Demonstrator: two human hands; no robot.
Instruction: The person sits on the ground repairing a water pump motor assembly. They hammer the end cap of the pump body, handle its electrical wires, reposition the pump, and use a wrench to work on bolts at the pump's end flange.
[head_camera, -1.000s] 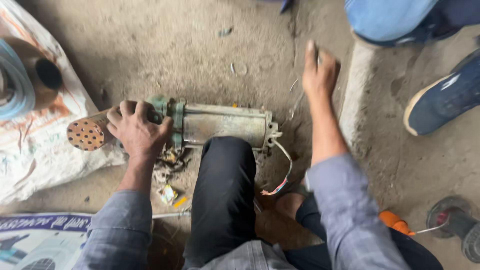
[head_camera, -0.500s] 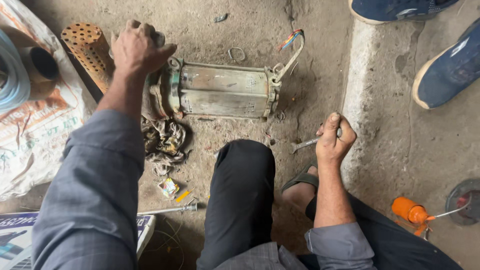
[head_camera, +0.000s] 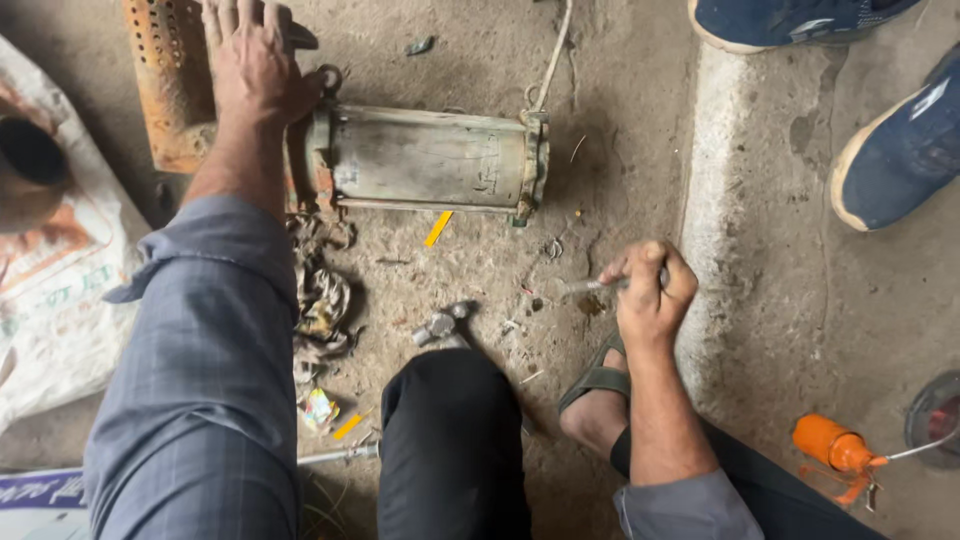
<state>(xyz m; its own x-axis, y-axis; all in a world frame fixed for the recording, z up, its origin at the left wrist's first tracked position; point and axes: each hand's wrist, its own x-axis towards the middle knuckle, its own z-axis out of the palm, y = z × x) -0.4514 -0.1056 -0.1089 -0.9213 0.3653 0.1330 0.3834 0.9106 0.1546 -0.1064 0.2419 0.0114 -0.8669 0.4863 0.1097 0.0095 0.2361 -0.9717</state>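
A grey cylindrical metal motor housing is lying on the concrete floor. The left hand is pressing flat, fingers spread, on its left end; the right hand, below-right of it, is gripping a thin metal tool. The housing is looking still assembled.

Floor: bare concrete, dusty grey-brown, gritty, with small debris. A raised concrete kerb runs from top to bottom right of centre; past it the concrete is darker and stained. Left edge: a printed woven sack lies flat on the floor, a second printed sheet at the lower left corner. Top right: two dark blue shoes of another person stand beyond the kerb. Light: soft, even daylight, no hard shadows. No walls, windows or furniture in view.
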